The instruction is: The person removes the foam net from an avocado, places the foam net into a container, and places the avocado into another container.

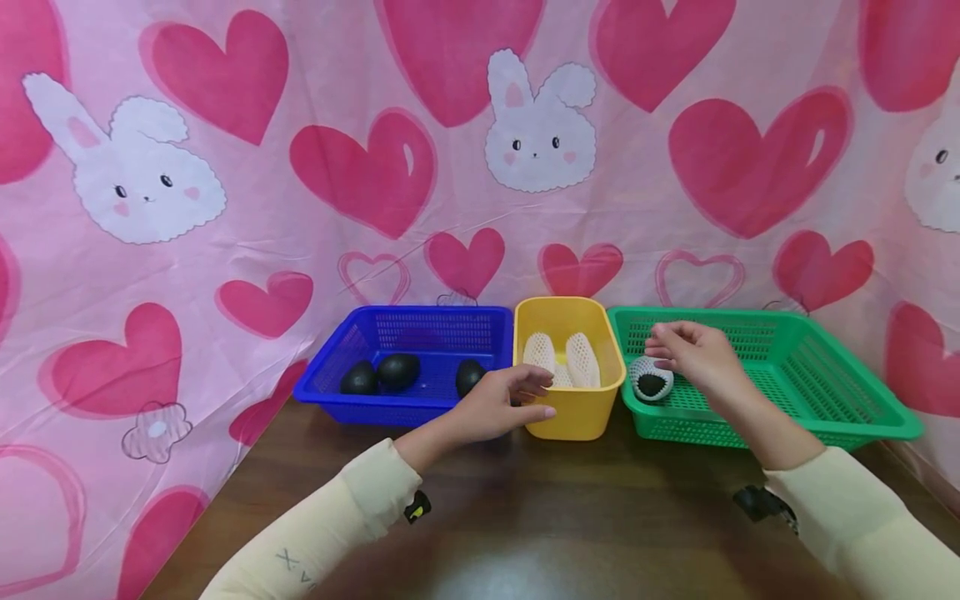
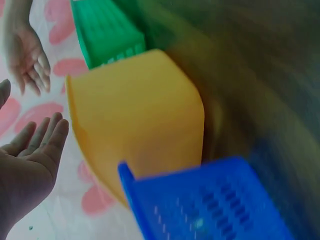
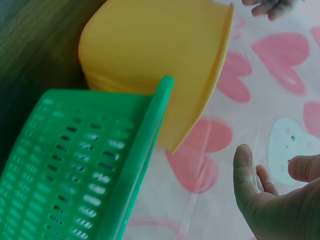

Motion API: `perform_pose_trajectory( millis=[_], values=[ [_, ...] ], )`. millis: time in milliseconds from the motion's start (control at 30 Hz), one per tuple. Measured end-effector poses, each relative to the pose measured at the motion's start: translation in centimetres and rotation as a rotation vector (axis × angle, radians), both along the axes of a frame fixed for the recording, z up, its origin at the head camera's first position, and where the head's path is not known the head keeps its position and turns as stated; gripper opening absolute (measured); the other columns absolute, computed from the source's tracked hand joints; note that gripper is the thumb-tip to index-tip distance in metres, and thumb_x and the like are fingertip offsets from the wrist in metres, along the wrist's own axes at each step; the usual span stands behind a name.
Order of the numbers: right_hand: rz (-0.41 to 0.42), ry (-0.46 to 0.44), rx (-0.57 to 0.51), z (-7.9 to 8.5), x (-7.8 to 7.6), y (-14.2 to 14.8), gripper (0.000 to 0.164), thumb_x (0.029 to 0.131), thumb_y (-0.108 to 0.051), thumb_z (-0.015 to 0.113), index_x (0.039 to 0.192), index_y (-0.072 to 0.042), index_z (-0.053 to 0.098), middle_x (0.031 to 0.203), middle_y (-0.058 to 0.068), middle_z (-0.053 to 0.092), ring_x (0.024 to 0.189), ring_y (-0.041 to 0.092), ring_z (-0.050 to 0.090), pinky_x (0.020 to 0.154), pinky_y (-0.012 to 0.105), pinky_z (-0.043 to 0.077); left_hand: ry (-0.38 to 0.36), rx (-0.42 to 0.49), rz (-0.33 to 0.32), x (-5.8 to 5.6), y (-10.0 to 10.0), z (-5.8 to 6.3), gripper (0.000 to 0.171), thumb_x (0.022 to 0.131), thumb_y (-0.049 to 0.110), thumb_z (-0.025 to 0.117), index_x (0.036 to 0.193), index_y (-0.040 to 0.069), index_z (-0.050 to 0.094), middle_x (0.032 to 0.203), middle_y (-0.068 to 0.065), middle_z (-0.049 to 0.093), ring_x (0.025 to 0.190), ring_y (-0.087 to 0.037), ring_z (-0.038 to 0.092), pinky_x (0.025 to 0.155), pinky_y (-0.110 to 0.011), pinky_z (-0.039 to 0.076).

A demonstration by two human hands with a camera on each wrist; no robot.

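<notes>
My left hand hovers by the front left rim of the yellow bin, fingers loosely extended and nothing in them. Inside the bin stand white foam net sleeves. Over the left end of the green basket is my right hand, thumb and fingers apart and holding nothing. Just below its fingertips lies a dark avocado-like fruit in a white foam net, its dark end showing. Both wrist views show empty hands, the left palm and the right fingers above the container rims.
To the left stands a blue basket with dark avocado-like fruits in it, one partly behind the left hand. All three containers sit side by side on a brown wooden table. A pink heart-and-rabbit cloth hangs close behind them.
</notes>
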State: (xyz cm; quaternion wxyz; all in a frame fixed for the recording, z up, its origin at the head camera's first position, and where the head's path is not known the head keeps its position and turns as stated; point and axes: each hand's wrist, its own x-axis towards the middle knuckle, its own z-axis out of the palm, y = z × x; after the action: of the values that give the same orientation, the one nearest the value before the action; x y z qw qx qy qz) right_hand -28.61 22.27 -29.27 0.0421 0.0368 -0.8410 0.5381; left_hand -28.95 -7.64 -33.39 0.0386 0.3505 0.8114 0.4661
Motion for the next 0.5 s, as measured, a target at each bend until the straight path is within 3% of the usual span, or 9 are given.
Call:
perform_pose_trajectory(
  millis=[100, 233, 367, 500],
  values=[
    [-0.016, -0.008, 0.013, -0.3, -0.4, 0.5, 0.075, 0.099, -0.054, 0.041, 0.14, 0.009, 0.039, 0.128, 0.03, 0.054, 0.117, 0.04, 0.054, 0.078, 0.022, 0.052, -0.077, 0.034, 0.004, 0.3, 1.0, -0.6, 0.042, 0.089, 0.023, 0.073, 0.126, 0.006, 0.059, 0.119, -0.012, 0.064, 0.109, -0.022, 0.062, 0.089, -0.027, 0.05],
    [-0.03, -0.027, 0.019, -0.8, -0.9, 1.3, 0.079, 0.099, -0.055, 0.04, 0.142, 0.012, 0.035, 0.128, 0.031, 0.053, 0.116, 0.037, 0.057, 0.078, 0.023, 0.053, -0.138, 0.063, -0.003, 0.6, 2.2, -1.5, 0.043, 0.089, 0.023, 0.072, 0.126, 0.004, 0.059, 0.118, -0.011, 0.065, 0.104, -0.013, 0.063, 0.087, -0.024, 0.05],
    [-0.037, -0.054, 0.004, -1.3, -1.5, 2.3, 0.081, 0.1, -0.053, 0.039, 0.14, 0.017, 0.032, 0.126, 0.033, 0.053, 0.096, 0.016, 0.066, 0.079, 0.025, 0.053, -0.173, 0.086, -0.015, 0.8, 3.2, -2.5, 0.04, 0.09, 0.021, 0.071, 0.123, 0.001, 0.06, 0.116, -0.01, 0.065, 0.098, -0.007, 0.062, 0.086, -0.023, 0.05],
    [-0.024, -0.109, -0.006, -1.6, -2.2, 3.5, 0.081, 0.101, -0.05, 0.037, 0.137, 0.022, 0.03, 0.126, 0.037, 0.052, 0.082, 0.002, 0.064, 0.079, 0.028, 0.054, -0.173, 0.097, -0.023, 0.9, 4.5, -3.3, 0.036, 0.091, 0.019, 0.07, 0.12, -0.001, 0.061, 0.113, -0.01, 0.066, 0.096, -0.006, 0.062, 0.084, -0.022, 0.05]
  ],
)
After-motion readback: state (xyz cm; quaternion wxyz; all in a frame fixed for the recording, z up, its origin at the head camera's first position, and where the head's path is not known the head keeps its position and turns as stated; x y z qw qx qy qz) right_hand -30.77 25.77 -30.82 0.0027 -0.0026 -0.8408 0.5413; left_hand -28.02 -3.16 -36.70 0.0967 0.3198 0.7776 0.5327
